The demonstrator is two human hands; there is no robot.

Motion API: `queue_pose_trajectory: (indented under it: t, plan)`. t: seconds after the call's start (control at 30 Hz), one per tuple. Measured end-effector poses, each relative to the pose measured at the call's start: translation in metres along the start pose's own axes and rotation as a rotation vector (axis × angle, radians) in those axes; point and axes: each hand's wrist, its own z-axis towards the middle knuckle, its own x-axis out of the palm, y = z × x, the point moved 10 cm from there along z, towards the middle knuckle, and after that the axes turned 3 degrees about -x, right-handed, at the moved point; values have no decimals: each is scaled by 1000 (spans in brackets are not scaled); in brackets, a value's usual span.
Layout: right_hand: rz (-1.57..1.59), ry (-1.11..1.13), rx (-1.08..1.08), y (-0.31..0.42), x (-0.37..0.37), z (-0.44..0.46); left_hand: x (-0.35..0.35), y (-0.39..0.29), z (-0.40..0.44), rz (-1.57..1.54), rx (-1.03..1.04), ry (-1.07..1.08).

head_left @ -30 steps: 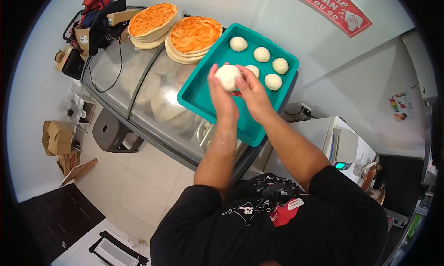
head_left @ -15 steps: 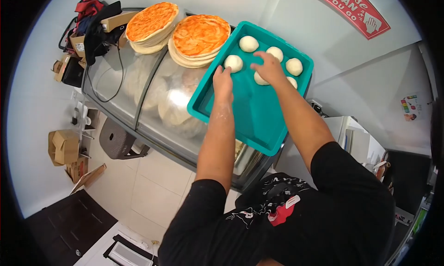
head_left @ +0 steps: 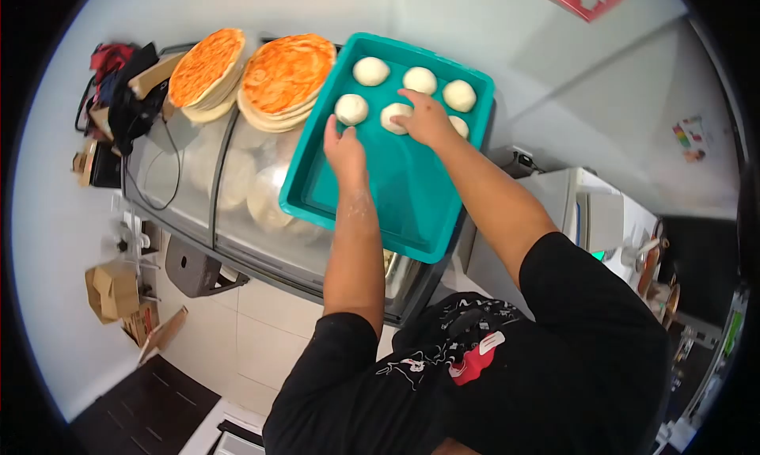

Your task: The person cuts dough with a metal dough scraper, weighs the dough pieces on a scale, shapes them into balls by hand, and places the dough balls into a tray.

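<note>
Several round white dough balls rest in a teal plastic tray (head_left: pixel 380 210), grouped toward its far end. My left hand (head_left: pixel 346 156) is inside the tray, just below the left dough ball (head_left: pixel 351 109), thumb and fingers apart at its near edge. I cannot tell if they touch it. At the middle dough ball (head_left: pixel 392 115), my right hand (head_left: pixel 430 121) has its fingers spread, the thumb in front of the ball and a finger stretched above it. My right wrist partly covers another dough ball (head_left: pixel 459 127).
Left of the tray stand two stacks of pizza bases, the nearer stack (head_left: pixel 289 75) and farther stack (head_left: pixel 207 71) topped with orange-red sauce. They sit on a glass-topped counter (head_left: pixel 261 210). A cable (head_left: pixel 178 170) lies on it, near a black bag (head_left: pixel 134 99).
The view has shifted, so tray and stacks appear farther left. My right hand has drawn back a little, leaving more of the middle dough ball visible. My left hand stays by the left ball.
</note>
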Motion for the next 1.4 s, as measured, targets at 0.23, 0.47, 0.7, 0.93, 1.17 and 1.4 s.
queue_pose_trajectory:
  t: [0.23, 0.47, 0.7, 0.93, 1.17, 1.4]
  plan:
    - [1691, -221, 664, -55, -84, -154, 147, -82, -232, 309, 806, 652]
    - [1063, -72, 573, -76, -322, -365, 266, -35, -355, 819, 1249, 731]
    - [-759, -336, 378, -195, -422, -586, 352, 57, -581, 348, 845, 1384]
    - [-23, -58, 748, -248, -403, -678, 374, 223, -632, 389, 40, 1289]
    - [-226, -364, 932, -261, -564, -743, 384, 260, -752, 585, 662, 1418]
    - [-465, -275, 738, -257, -525, -687, 370, 290, -735, 624, 505, 1363]
